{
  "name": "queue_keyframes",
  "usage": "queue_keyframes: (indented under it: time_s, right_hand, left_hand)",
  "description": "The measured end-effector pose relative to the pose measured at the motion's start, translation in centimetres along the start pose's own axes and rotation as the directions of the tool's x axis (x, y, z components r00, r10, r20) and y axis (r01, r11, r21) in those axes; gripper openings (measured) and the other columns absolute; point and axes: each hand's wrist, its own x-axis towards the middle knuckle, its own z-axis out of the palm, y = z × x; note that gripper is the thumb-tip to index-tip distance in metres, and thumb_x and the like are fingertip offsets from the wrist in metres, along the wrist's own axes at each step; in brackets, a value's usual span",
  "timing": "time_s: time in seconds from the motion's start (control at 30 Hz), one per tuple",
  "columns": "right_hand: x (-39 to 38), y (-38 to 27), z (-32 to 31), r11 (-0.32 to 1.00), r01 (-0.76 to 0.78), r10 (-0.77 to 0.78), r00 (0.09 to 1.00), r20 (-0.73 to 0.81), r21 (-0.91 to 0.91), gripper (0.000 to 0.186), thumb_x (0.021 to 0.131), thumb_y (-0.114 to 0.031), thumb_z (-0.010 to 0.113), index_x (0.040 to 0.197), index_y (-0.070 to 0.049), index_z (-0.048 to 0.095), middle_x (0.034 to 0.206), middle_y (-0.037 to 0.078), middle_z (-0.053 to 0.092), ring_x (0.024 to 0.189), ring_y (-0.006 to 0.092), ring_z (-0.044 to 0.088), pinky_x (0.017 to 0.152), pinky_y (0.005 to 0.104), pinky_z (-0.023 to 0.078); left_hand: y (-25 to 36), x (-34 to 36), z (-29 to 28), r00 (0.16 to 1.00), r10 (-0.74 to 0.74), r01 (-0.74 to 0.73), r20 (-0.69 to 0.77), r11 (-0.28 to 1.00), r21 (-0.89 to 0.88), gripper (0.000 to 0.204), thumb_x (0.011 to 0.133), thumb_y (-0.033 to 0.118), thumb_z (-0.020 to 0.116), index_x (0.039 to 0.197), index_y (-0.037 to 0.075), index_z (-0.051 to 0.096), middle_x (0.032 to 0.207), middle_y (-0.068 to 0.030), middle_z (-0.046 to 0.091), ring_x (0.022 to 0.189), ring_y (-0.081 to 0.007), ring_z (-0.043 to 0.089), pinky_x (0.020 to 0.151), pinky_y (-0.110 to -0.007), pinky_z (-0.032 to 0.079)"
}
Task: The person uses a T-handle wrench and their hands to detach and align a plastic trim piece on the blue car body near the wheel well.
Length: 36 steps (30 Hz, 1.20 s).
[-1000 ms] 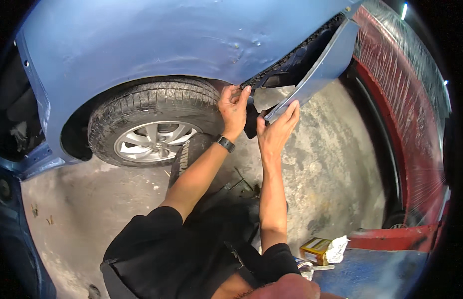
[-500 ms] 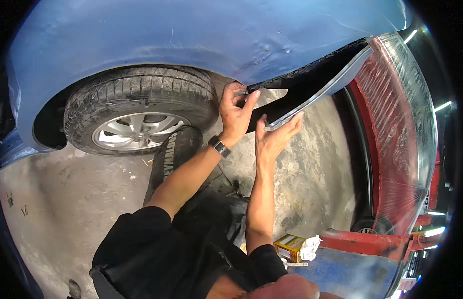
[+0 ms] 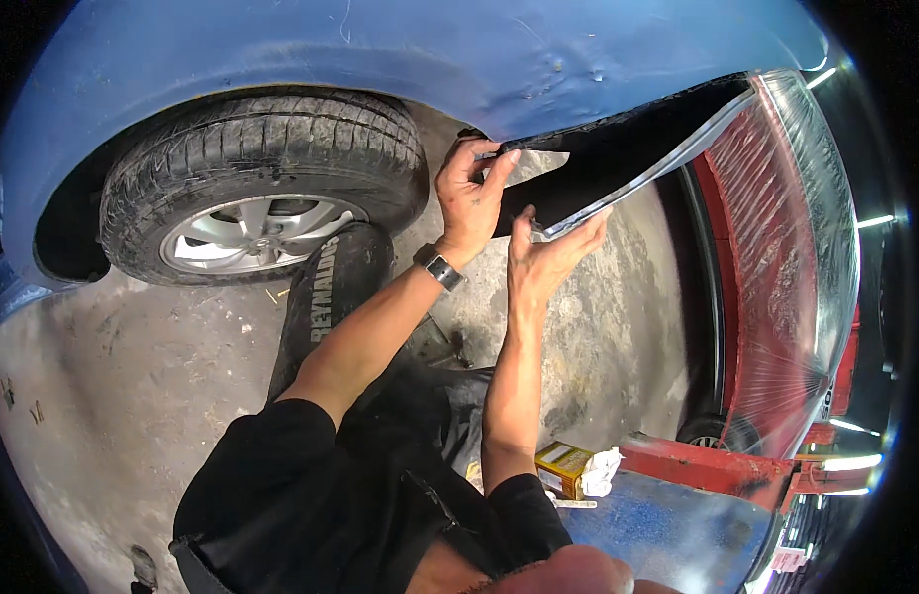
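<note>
Sill trim: the long grey-edged strip (image 3: 637, 173) hangs off the lower edge of the blue car body (image 3: 311, 49), its loose end just right of the front wheel (image 3: 261, 193); it runs up and away to the right, with a dark gap between it and the body.
Car body: against a second ago it fills more of your view and the wheel sits larger and nearer the middle, so you have leaned in closer to the loose end.
Left hand: your left hand (image 3: 469, 198) stays just right of the wheel, fingers curled over the dark top edge of the strip where it meets the body, thumb below it, closed on that edge.
Right hand: your right hand (image 3: 548, 262) sits just beside the left, further from the wheel, palm up and fingers spread under the strip's pale end, propping rather than gripping.
Meaning: judging by the unchanged grips, you are repositioning yourself; the strip is no further on or off.
Small things: yellow box (image 3: 563, 467) and white rag (image 3: 603, 470) lie on the floor well below the wheel, untouched.
</note>
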Motion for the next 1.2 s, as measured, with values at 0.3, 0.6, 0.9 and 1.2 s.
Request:
queue_keyframes:
  time_s: [0.3, 0.6, 0.9, 1.2]
  right_hand:
    - [0.1, -0.1, 0.3, 1.000, 0.027, -0.027, 1.000, 0.001, -0.016, 0.102, 0.077, -0.010, 0.076, 0.155, 0.006, 0.012, 0.144, 0.040, 0.029, 0.131, 0.0541, 0.037, 0.107, 0.0570, 0.037]
    - [0.1, 0.0, 0.2, 1.000, -0.006, 0.006, 1.000, 0.006, 0.005, 0.101, 0.077, -0.011, 0.076, 0.154, 0.008, 0.013, 0.143, 0.039, 0.030, 0.129, 0.0546, 0.037, 0.107, 0.0567, 0.037]
    - [0.2, 0.0, 0.4, 0.999, -0.023, 0.024, 0.999, -0.026, 0.033, 0.102, 0.074, -0.010, 0.078, 0.153, 0.009, 0.016, 0.143, 0.039, 0.030, 0.130, 0.0547, 0.038, 0.110, 0.0559, 0.035]
    - [0.1, 0.3, 0.2, 0.992, -0.108, 0.111, 0.993, -0.041, 0.065, 0.102, 0.073, -0.010, 0.080, 0.152, 0.009, 0.019, 0.144, 0.037, 0.033, 0.131, 0.0547, 0.039, 0.110, 0.0556, 0.034]
  left_hand:
    - [-0.2, 0.2, -0.5, 0.999, 0.007, -0.009, 0.047, 0.999, 0.052, 0.015, 0.091, -0.002, 0.071, 0.104, -0.002, 0.063, 0.106, -0.0029, 0.063, 0.093, -0.0093, 0.064, 0.080, -0.023, 0.053]
    - [0.1, 0.3, -0.7, 0.994, -0.056, 0.043, 0.095, 0.990, 0.132, 0.016, 0.091, -0.002, 0.071, 0.105, -0.002, 0.062, 0.099, -0.0036, 0.069, 0.088, -0.0080, 0.065, 0.079, -0.022, 0.053]
    - [0.1, 0.7, -0.5, 0.998, 0.016, -0.016, 0.065, 1.000, 0.001, 0.017, 0.090, 0.004, 0.074, 0.102, -0.002, 0.064, 0.099, -0.0044, 0.068, 0.086, -0.0080, 0.064, 0.073, -0.024, 0.052]
    - [1.1, 0.1, -1.1, 0.995, -0.041, 0.034, 0.095, 0.996, 0.077, 0.019, 0.094, 0.005, 0.070, 0.108, -0.003, 0.061, 0.106, -0.0057, 0.064, 0.093, -0.0102, 0.063, 0.080, -0.024, 0.052]
